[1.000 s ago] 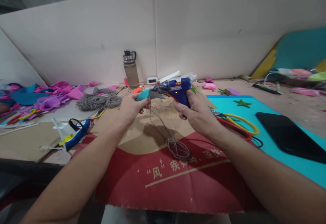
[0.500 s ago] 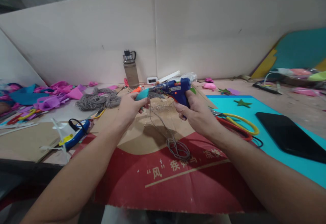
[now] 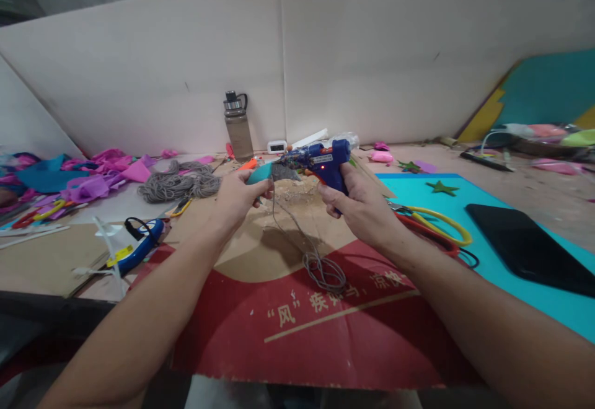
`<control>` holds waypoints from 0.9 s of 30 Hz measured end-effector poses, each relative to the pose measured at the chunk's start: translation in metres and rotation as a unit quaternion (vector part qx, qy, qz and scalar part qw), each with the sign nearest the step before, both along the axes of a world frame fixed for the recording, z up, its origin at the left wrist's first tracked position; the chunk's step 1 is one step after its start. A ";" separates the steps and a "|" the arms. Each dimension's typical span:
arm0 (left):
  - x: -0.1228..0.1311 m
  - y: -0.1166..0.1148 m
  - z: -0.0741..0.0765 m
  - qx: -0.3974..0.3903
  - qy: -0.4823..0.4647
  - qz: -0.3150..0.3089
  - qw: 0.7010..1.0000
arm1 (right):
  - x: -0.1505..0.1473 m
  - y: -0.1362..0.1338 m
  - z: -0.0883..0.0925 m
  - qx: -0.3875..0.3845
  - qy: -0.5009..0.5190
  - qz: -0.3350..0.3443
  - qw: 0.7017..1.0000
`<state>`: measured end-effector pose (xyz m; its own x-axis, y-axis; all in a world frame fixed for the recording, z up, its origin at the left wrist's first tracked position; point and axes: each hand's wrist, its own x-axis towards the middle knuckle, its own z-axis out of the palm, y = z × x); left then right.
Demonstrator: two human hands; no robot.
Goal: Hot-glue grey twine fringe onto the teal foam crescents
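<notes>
Pinched in my left hand [image 3: 244, 193] is a small teal piece [image 3: 261, 173] with a grey end; its exact kind I cannot make out. A thin grey cord [image 3: 300, 226] hangs from it and ends in a loose coil [image 3: 328, 272] on the red part of the cardboard [image 3: 325, 334]. My right hand [image 3: 351, 195] is wrapped round the handle of a blue hot glue gun [image 3: 332, 164], whose red light is lit. The gun points left, its nozzle close to the grey end of the teal piece. Whether they touch is unclear.
Behind my left hand lie a bundle of grey cord [image 3: 181, 181] and a water bottle [image 3: 238, 130]. At the left are a blue power strip [image 3: 144, 245] and felt scraps [image 3: 88, 183]. To the right lie yellow-and-red-handled scissors [image 3: 441, 223], a green star [image 3: 442, 188] and a black phone [image 3: 527, 245].
The glue gun has tilted and shifted very slightly, its back end a little higher and to the right. My left hand and the teal piece stay nearly still.
</notes>
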<state>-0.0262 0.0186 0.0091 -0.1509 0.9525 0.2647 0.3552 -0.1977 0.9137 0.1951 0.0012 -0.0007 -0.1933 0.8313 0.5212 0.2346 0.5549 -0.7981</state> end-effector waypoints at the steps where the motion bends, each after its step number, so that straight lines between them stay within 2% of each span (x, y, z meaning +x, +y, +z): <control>1: 0.000 0.000 0.000 0.001 -0.001 -0.001 1.000 | 0.000 0.000 0.000 -0.001 0.001 0.001 1.000; 11: 0.002 -0.002 0.002 -0.006 0.008 0.002 1.000 | 0.000 -0.001 0.001 -0.029 -0.002 0.012 1.000; 27: 0.002 -0.004 0.003 -0.007 0.011 -0.001 1.000 | 0.001 0.000 0.000 -0.018 0.005 0.006 1.000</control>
<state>-0.0245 0.0143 0.0124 -0.1432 0.9564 0.2545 0.3758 -0.1854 0.9080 0.1962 0.0009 -0.0003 -0.1984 0.8469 0.4933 0.2204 0.5290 -0.8195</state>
